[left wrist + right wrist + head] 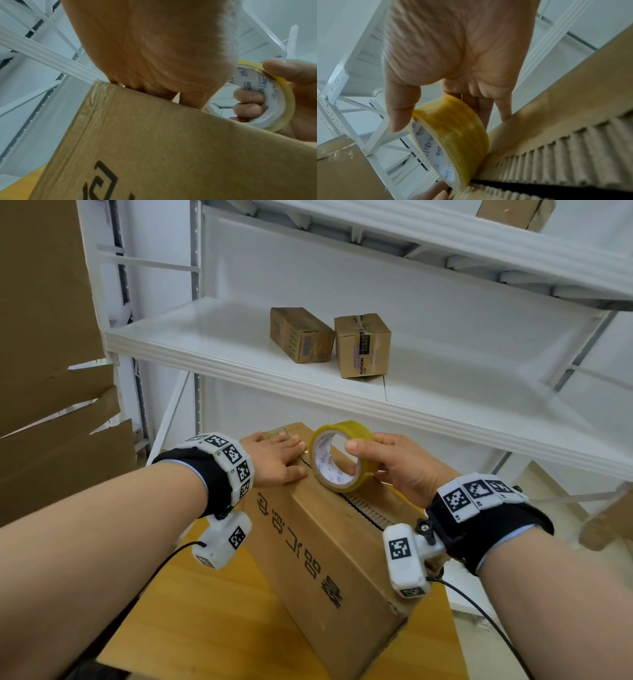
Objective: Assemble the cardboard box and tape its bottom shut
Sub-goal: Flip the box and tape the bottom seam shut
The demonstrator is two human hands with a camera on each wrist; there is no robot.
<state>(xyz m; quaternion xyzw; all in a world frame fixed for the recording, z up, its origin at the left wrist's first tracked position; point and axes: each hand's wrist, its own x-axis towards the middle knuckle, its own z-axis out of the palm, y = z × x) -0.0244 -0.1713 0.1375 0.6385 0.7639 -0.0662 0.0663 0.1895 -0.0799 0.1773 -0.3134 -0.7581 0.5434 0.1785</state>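
The cardboard box [329,546] stands on the yellow surface [191,611] right beneath your wrists, its flaps folded over on top with a dark seam [363,506] running between their corrugated edges; what is inside the box cannot be seen. Your left hand [274,460] lies flat on the far left part of that top, fingers straight and pressing the flap down, its fingertips just beside the tape roll [344,455]. Your right hand [400,465] grips the roll, thumb on the near rim and fingers hooked through the white core, and the roll stands on edge touching the seam. An old strip of clear tape [96,94] wraps the box corner past your left hand. Beyond both hands a white shelf [212,337] carries two small sealed cartons [301,335] near each other, with bare shelf around them. Left of your left arm lean flat cardboard sheets [51,371].
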